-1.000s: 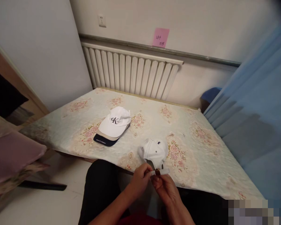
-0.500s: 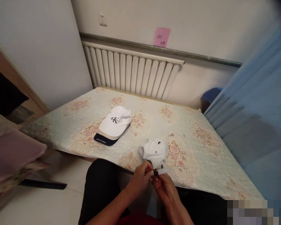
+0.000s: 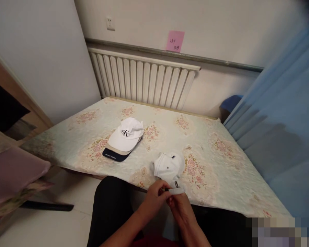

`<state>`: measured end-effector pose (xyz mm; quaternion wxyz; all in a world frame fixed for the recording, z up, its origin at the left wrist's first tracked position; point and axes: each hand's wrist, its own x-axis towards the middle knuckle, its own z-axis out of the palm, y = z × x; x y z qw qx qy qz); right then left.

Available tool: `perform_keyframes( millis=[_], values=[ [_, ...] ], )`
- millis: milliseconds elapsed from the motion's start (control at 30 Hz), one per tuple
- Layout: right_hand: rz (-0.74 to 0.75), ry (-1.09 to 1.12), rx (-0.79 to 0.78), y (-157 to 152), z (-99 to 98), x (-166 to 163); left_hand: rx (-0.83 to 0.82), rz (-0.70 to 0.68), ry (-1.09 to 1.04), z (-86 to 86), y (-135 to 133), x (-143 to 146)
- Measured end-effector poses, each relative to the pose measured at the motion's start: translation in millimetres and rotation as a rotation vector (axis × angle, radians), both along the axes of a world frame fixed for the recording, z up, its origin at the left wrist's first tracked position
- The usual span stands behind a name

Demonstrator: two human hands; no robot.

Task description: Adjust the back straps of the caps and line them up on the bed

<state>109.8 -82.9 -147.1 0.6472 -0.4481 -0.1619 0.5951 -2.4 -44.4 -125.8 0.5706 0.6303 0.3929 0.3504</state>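
A small white cap (image 3: 169, 165) lies near the front edge of the flowered mattress (image 3: 216, 161), its back turned toward me. My left hand (image 3: 155, 198) and my right hand (image 3: 180, 208) meet just below it. Both pinch the cap's white back strap (image 3: 177, 190), with its small buckle between the fingertips. Farther back and to the left sits a stack of caps (image 3: 123, 140): a white one with a black logo on top, a beige brim and a dark navy brim under it.
A white radiator (image 3: 144, 80) lines the far wall under a pink sticky note (image 3: 175, 41). A blue curtain (image 3: 283, 130) hangs at the right. A pinkish cushion (image 3: 12, 175) and a dark flat object (image 3: 47, 206) on the floor are at the left.
My hands have shifted slightly on the strap, and the strap end now lies flatter. The view has tilted a little. The caps have not moved.
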Motion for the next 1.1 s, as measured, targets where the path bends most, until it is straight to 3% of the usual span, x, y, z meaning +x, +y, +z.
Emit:
perform_keyframes(
  millis=[267, 767, 1100],
  values=[
    [0.000, -0.082, 0.012, 1.8, -0.2, 1.5, -0.073, -0.050, -0.128, 7.4, -1.5, -2.9],
    [0.046, -0.117, 0.041, 0.5, -0.3, 2.2, 0.013, 0.097, 0.023, 6.1, -4.6, -4.4],
    [0.047, -0.164, 0.019, 1.0, 1.3, -2.6, -0.032, 0.138, -0.027, 7.2, -6.6, -3.3]
  ],
)
